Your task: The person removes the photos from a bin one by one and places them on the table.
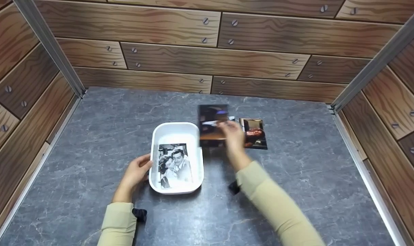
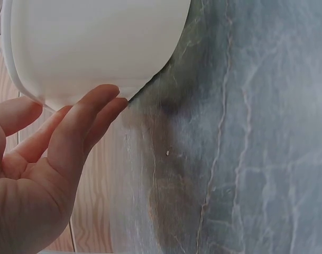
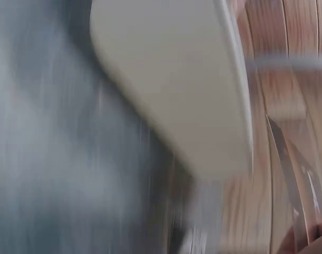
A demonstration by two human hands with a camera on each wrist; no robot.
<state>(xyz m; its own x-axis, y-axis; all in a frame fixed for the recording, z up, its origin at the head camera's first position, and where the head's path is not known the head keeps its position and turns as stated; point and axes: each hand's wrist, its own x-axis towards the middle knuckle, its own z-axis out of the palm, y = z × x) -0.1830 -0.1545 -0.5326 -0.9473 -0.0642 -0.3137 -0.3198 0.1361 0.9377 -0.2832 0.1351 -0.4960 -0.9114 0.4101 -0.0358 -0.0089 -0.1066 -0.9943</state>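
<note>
Head view: dark photo (image 1: 209, 120) extends left from the pinching right grip (image 1: 234, 136); relaxed left grip (image 1: 135, 174) touches tub (image 1: 174, 134).

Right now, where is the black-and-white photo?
In the head view, the black-and-white photo lies inside the white tub, left of centre; the left hand touches the tub's left side.
</note>
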